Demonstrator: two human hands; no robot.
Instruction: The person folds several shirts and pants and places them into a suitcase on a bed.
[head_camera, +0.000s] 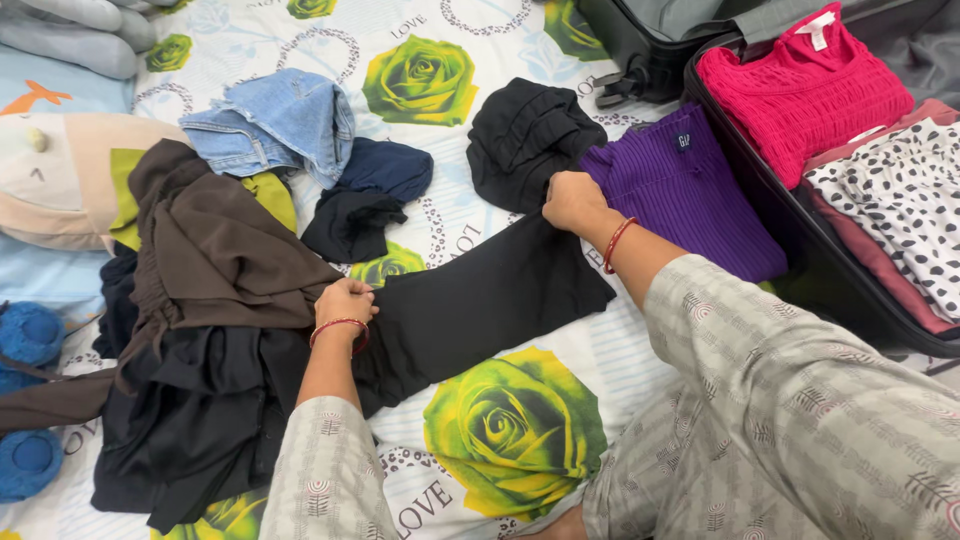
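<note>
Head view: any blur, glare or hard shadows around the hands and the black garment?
Head view: evenly lit, no glare, soft shadows; left hand and right hand sharp; the black garment shows little fold detail; frame edges look slightly stretched.

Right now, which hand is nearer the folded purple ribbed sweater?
Right. The right hand grips the flat black garment right beside the folded purple ribbed sweater. The left hand holds the garment's opposite end, far from it.

Both arms reach forward, well apart; left hand (345, 300) and right hand (572, 200) closed, knuckles up
</note>
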